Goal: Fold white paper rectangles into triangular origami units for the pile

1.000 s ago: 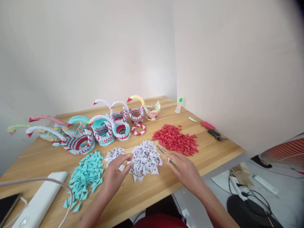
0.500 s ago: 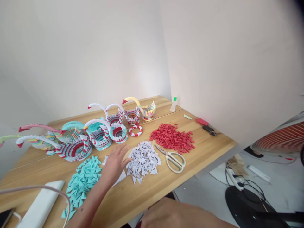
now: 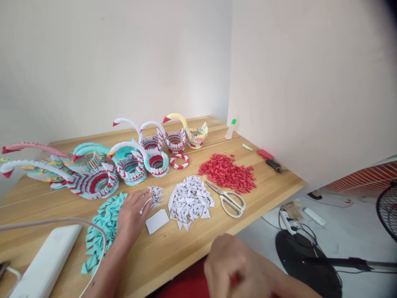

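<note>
My left hand (image 3: 132, 211) lies palm down at the edge of the teal folded-paper triangles (image 3: 104, 229). Its fingers are stretched out, touching or just over a small group of white folded pieces (image 3: 157, 195). A stack of white paper slips (image 3: 157, 221) lies by its fingertips, with a bigger heap of white triangles (image 3: 190, 200) farther right. In front of the table's near edge, my right hand (image 3: 232, 265) is closed. A bit of red shows between its fingers; whether it is a held piece or the red cloth behind, I cannot tell.
Several folded-paper swans (image 3: 133, 167) stand along the back, beside a red-and-white paper ring (image 3: 179, 161). Scissors (image 3: 228, 200) lie near red triangles (image 3: 228, 174). A glue bottle (image 3: 230, 129) stands by the wall. A white power strip (image 3: 51, 260) and cable are at left.
My left hand has moved left from beside the white heap, uncovering the paper slips and small white group. My right hand has come farther into view. The camera's view has shifted slightly.
</note>
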The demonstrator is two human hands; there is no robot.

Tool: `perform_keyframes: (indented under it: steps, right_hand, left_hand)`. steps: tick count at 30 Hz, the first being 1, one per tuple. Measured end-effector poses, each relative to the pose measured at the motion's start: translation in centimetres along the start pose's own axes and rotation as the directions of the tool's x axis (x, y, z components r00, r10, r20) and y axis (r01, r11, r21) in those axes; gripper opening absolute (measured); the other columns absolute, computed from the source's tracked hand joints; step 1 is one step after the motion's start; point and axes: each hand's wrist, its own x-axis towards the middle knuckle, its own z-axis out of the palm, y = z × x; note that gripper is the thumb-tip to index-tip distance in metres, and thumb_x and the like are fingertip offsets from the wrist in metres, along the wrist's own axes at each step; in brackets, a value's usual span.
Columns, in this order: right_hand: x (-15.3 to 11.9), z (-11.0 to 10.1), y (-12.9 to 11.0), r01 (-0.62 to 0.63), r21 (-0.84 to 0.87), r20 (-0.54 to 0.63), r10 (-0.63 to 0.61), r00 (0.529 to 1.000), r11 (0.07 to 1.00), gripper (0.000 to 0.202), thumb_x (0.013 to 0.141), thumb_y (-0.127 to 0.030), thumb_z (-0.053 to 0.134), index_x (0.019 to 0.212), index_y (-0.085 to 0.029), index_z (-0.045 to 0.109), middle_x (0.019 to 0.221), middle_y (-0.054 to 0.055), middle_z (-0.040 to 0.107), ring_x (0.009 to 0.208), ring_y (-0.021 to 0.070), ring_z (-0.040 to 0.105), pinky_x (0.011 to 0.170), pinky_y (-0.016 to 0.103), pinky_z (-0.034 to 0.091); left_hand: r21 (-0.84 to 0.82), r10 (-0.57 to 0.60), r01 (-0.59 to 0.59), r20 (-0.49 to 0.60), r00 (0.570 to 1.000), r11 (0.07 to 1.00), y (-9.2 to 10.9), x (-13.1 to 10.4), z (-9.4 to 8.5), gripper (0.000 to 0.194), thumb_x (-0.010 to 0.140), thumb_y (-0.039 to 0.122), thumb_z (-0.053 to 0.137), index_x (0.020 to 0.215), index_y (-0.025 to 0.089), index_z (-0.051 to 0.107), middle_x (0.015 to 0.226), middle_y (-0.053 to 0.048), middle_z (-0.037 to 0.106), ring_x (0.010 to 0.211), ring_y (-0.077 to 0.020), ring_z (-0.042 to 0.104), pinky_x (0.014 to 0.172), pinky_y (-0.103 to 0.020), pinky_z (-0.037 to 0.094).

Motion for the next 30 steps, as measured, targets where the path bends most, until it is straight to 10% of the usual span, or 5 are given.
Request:
perform_keyframes:
  steps: [4, 8, 15, 30]
  right_hand:
    - [1.7, 1.3, 3.2, -0.031, -0.315, -0.107, -0.003, 0.994, 0.949, 0.037, 0.094, -0.041, 0.049, 0.072, -0.016, 0.066, 0.065, 0.002, 0.066, 0.06, 0.0102, 0.06, 0.056, 0.02, 0.043]
    - [4.2, 2.1, 6.9, 0.045, -0.703, -0.082, -0.143, 0.986, 0.71, 0.022, 0.096, -0.023, 0.048, 0.084, -0.016, 0.065, 0.077, 0.004, 0.066, 0.073, 0.0148, 0.056, 0.069, 0.029, 0.041]
    - [9.2, 2.4, 10.4, 0.091, -0.897, 0.056, -0.092, 0.994, 0.433, 0.011, 0.089, -0.023, 0.06, 0.099, -0.019, 0.061, 0.096, 0.005, 0.063, 0.094, 0.0212, 0.052, 0.082, 0.036, 0.038]
    - [8.8, 2.4, 11.1, 0.115, -0.856, 0.05, -0.14, 0.989, 0.504, 0.011, 0.092, -0.02, 0.055, 0.086, -0.019, 0.064, 0.089, 0.001, 0.066, 0.08, 0.0157, 0.054, 0.075, 0.032, 0.034]
  left_hand:
    - [-0.006, -0.035, 0.035, -0.007, 0.999, 0.999, -0.3, -0.1, -0.6, 0.024, 0.093, 0.026, 0.048, 0.099, 0.015, 0.067, 0.098, -0.01, 0.069, 0.09, -0.0239, 0.061, 0.081, -0.037, 0.043]
    - [0.041, -0.12, 0.12, -0.005, 0.993, 0.992, -0.3, 0.0, -1.2, 0.025, 0.093, 0.027, 0.047, 0.095, 0.015, 0.069, 0.085, -0.007, 0.072, 0.076, -0.0211, 0.061, 0.074, -0.034, 0.042]
    - [0.065, -0.175, 0.176, -0.014, 0.984, 0.982, -0.4, -0.2, -1.4, 0.025, 0.094, 0.027, 0.047, 0.095, 0.017, 0.069, 0.082, -0.006, 0.072, 0.073, -0.0199, 0.06, 0.073, -0.032, 0.039]
    - [-0.12, -0.229, 0.229, 0.014, 0.973, 0.966, 0.5, 0.0, -1.6, 0.023, 0.091, 0.027, 0.049, 0.094, 0.017, 0.07, 0.081, -0.007, 0.071, 0.074, -0.0203, 0.061, 0.074, -0.032, 0.041]
